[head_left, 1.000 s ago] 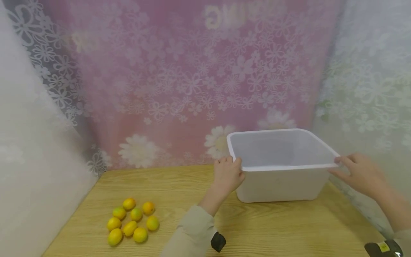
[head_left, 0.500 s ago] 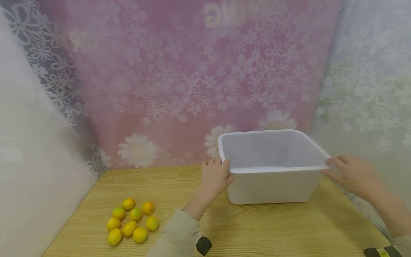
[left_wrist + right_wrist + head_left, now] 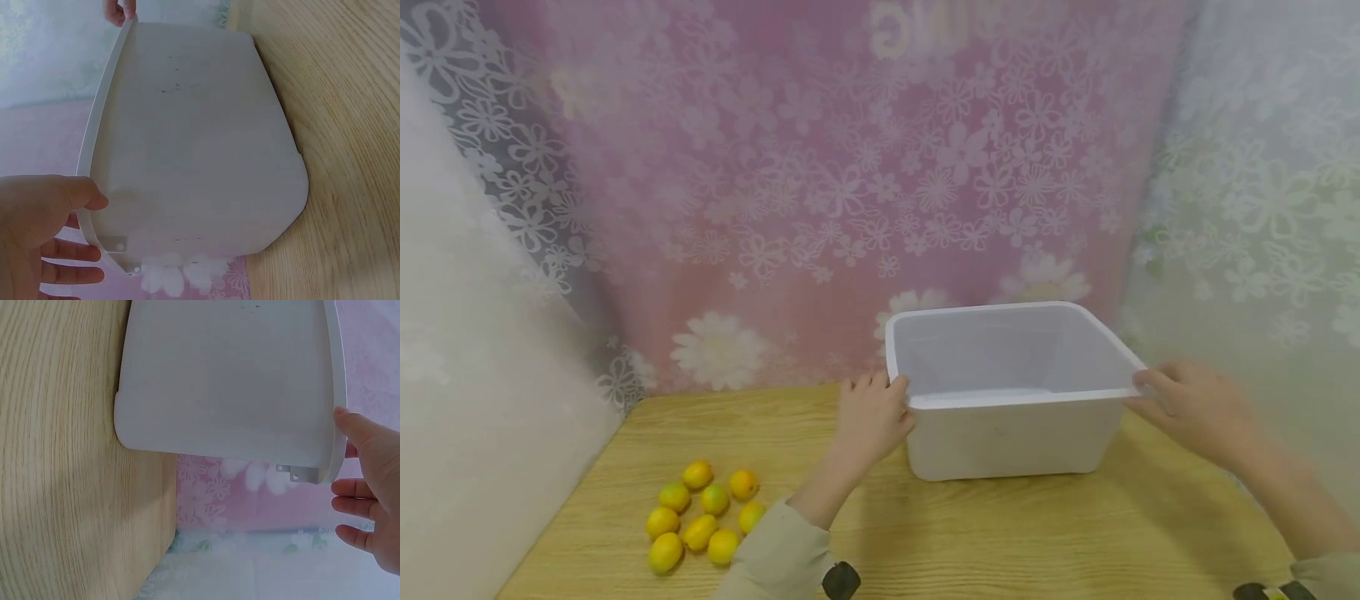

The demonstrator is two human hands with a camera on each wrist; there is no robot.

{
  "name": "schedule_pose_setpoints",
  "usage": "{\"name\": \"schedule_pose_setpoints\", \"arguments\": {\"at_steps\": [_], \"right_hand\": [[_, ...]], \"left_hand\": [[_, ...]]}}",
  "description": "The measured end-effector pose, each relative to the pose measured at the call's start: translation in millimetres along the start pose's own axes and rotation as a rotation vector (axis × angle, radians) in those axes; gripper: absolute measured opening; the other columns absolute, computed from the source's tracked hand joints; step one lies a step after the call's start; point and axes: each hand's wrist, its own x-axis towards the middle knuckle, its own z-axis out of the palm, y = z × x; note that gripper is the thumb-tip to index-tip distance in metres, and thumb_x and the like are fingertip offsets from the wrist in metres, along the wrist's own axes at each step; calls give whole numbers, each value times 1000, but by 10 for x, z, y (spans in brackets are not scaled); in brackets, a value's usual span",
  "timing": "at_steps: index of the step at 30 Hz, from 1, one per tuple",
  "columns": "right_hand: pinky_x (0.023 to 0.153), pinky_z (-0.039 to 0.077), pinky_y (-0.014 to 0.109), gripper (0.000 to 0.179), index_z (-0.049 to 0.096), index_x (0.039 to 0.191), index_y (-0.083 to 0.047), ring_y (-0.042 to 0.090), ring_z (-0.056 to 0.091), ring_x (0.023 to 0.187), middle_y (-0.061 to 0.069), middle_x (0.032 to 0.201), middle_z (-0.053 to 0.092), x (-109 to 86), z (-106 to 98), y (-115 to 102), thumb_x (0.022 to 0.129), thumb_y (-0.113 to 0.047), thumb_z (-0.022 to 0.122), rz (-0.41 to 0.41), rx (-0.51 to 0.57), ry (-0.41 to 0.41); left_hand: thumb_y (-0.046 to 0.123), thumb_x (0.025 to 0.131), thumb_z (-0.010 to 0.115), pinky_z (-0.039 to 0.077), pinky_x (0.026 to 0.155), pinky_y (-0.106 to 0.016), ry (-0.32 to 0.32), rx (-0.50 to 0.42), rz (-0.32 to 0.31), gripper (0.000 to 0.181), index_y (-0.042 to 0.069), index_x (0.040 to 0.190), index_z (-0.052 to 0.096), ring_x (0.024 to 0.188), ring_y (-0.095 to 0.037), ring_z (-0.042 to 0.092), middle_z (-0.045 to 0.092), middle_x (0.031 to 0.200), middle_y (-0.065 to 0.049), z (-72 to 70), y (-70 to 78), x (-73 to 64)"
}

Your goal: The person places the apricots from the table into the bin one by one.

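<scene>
Beyond the left fingers [image 3: 72, 251] and right fingers [image 3: 355, 487], pink-purple floral backdrop [image 3: 820, 125] across the rear; below them, wood-grain bench [image 3: 1000, 533]; between the two sets of fingers, white open-topped tub [image 3: 1007, 442], upright, base apparently on the bench, full contact not certain; no contents show, though part of its floor is hidden.

Left hand [image 3: 872, 417] grasps the tub's near-left corner, thumb against the front wall, lower fingers spread past the rim; right hand [image 3: 1206, 412] pinches the near-right rim, thumb on its edge, lower fingers loose and off the wall.

Smallest: nine yellow-green, lemon-like fruits [image 3: 701, 532], loosely clustered on the bench, left of the left fingers and nearer the person; neither hand touches them.

Step in hand, as judged: two-handed positioning of the tub; next move calls for matched effort at both corners, rim level, and no letting go until the base sits flat; fruit side wants clearance.
</scene>
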Motion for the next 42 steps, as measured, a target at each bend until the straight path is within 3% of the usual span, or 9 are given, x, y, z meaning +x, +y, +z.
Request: {"name": "schedule_pose_setpoints", "arguments": {"at_steps": [6, 13, 18, 23, 30, 38, 42], "right_hand": [[56, 45, 48, 41, 63, 107, -5, 32, 56, 72, 16, 86, 60, 39, 39, -121, 82, -37, 69, -17, -6, 54], [50, 43, 41, 36, 65, 97, -8, 25, 54, 63, 8, 78, 58, 34, 109, -271, 74, -34, 75, -113, -36, 184], [52, 42, 43, 33, 64, 94, -10, 25, 54, 65, 7, 77, 58, 36, 135, -364, 73, -33, 75, -151, -17, 220], [48, 40, 38, 32, 65, 92, -11, 23, 53, 63, 6, 75, 57, 34, 139, -445, 71, -33, 75, -208, -19, 263], [47, 41, 34, 32, 66, 90, -11, 20, 53, 60, 5, 77, 58, 40, 136, -544, 76, -39, 71, -267, -4, 305], [51, 38, 35, 28, 67, 92, -15, 22, 55, 66, 4, 83, 59, 2, 133, -677, 74, -36, 74, -246, 18, 274], [50, 36, 30, 30, 67, 91, -16, 20, 56, 67, 2, 83, 59, -11, 135, -733, 82, -45, 66, -281, 28, 290]], "left_hand": [[27, 78, 66, 42, 72, -40, -43, -15, -8, 19, 15, 90, 59, 80, -24, 56, 57, 83, -3, -79, -108, -64], [26, 79, 67, 42, 75, -45, -86, -63, -26, 30, 13, 106, 62, 93, -28, 57, 61, 95, -6, -176, -220, -202], [28, 80, 67, 43, 77, -46, -99, -54, -41, 33, 13, 109, 62, 95, -27, 57, 62, 101, -7, -225, -289, -284], [25, 78, 68, 43, 76, -45, -81, -51, -46, 31, 12, 105, 61, 89, -27, 58, 61, 96, -6, -254, -349, -358], [25, 79, 69, 44, 75, -46, -69, -55, -49, 30, 12, 105, 62, 86, -27, 58, 62, 94, -6, -297, -428, -464], [26, 77, 71, 44, 73, -45, -3, -6, -22, 28, 13, 99, 62, 80, -27, 59, 62, 90, -4, -312, -529, -595], [26, 76, 72, 45, 75, -46, 13, 14, -7, 29, 12, 99, 61, 81, -27, 59, 61, 87, -4, -346, -575, -677]]}}
